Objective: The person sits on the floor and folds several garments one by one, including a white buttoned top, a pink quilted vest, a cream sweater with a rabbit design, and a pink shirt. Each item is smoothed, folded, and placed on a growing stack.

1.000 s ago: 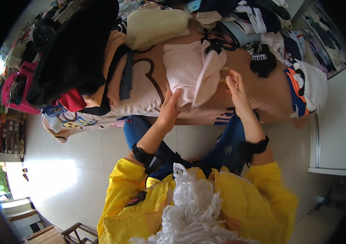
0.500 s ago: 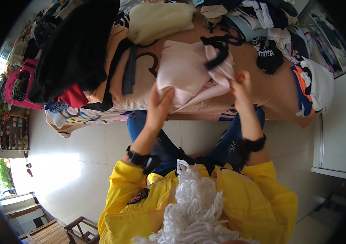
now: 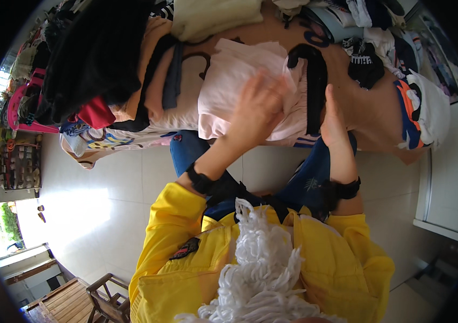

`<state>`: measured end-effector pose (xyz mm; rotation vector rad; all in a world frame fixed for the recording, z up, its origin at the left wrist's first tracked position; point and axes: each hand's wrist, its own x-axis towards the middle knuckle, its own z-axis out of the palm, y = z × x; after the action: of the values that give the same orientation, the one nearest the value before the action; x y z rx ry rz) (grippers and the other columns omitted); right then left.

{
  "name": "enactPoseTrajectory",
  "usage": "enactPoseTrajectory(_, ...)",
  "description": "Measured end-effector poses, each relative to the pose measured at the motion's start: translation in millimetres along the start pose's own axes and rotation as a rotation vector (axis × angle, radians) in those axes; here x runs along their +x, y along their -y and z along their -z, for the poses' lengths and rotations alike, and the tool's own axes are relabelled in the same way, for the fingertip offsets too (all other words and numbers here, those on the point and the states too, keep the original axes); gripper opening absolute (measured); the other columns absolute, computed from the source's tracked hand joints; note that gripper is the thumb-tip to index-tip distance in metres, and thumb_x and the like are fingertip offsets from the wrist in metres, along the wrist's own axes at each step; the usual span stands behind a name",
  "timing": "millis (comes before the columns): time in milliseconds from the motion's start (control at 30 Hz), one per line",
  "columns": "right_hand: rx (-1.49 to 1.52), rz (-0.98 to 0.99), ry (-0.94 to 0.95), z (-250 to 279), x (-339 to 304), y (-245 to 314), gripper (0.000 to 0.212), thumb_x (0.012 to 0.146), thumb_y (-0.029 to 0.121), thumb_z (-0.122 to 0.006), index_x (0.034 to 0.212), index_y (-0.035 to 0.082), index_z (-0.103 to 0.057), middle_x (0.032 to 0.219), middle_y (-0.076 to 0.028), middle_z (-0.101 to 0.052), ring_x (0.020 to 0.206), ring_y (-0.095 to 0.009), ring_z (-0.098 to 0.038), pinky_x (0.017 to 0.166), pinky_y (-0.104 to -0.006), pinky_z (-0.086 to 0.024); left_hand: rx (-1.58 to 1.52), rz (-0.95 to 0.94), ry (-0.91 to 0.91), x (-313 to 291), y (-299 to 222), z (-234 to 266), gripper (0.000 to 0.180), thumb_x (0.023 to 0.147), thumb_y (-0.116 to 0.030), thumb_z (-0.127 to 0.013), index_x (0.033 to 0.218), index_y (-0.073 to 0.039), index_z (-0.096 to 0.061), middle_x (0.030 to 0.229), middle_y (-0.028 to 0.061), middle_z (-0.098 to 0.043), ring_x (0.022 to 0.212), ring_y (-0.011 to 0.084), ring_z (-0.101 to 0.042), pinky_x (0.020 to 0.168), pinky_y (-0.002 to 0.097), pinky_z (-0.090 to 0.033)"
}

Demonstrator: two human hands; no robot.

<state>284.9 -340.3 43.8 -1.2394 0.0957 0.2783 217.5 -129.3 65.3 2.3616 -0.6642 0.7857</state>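
A pale pink garment point(image 3: 223, 86) lies spread on the near edge of the bed, its lower part hanging slightly over. Along its right side runs a black strip of cloth point(image 3: 315, 91), curled over at the far end. My left hand point(image 3: 261, 105) is over the middle of the garment, fingers stretched out and smeared by motion. Just right of the black strip, my right hand point(image 3: 335, 121) stands on edge with its fingers straight and nothing held. Whether it touches the strip is hard to tell.
A large black garment point(image 3: 94, 59) and other clothes are heaped on the left. Behind the pink garment lies a cream folded cloth point(image 3: 215, 19). A black printed item point(image 3: 366, 70) and a white garment point(image 3: 428, 107) are to the right. A pink plastic chair point(image 3: 22, 107) stands far left.
My hands have let go of the pink garment's edges. It now lies flatter, with the black strip straightened along its right. My left hand has moved right across it.
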Motion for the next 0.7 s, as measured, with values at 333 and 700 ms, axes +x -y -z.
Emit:
enactPoseTrajectory(333, -0.072, -0.231, -0.055, 15, -1, 21, 0.100, 0.081, 0.080, -0.048, 0.146, 0.005, -0.040, 0.143, -0.013, -0.049, 0.125, -0.023, -0.049, 0.102, -0.0376, -0.038, -0.138, -0.040, -0.100, 4, 4, -6, 0.046, 0.072, -0.004, -0.073, 0.117, -0.005, -0.063, 0.120, 0.0138, -0.061, 0.110, 0.0341, -0.058, 0.091, 0.0428, -0.048)
enactPoseTrajectory(700, -0.092, -0.143, 0.112, 33, 68, 45, 0.095, 0.075, 0.083, -0.056, 0.135, 0.010, -0.054, 0.121, -0.007, -0.064, 0.108, -0.026, -0.062, 0.090, -0.0457, -0.051, 0.169, 0.203, 0.105, 16, 50, -5, 0.062, 0.073, -0.034, -0.077, 0.123, -0.005, -0.054, 0.123, 0.0106, -0.057, 0.117, 0.0304, -0.052, 0.092, 0.0428, -0.044)
